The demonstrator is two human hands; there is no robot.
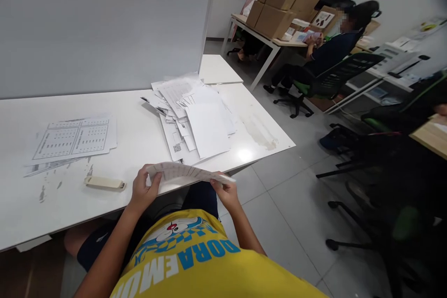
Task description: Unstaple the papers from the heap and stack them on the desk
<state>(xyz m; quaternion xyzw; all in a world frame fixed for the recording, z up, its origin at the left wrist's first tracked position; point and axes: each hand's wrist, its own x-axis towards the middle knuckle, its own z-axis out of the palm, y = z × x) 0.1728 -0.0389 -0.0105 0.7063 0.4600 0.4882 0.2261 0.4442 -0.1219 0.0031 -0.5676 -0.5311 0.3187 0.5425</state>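
Observation:
Between my two hands a few printed paper sheets are stretched over the table's front edge, bowed and seen nearly edge-on. My left hand pinches their left end, thumb on the near side. At the right end, my right hand grips them between thumb and fingers. Just beyond lies a messy heap of loose papers, one showing a QR code. To the left of my left hand is a cream stapler. Further left rests a flatter stack of sheets printed with tables.
The white table backs onto a grey partition. Across the floor, a seated person works at a desk with stacked cardboard boxes. Office chairs stand at the right. Part of another person's hand shows at the right edge.

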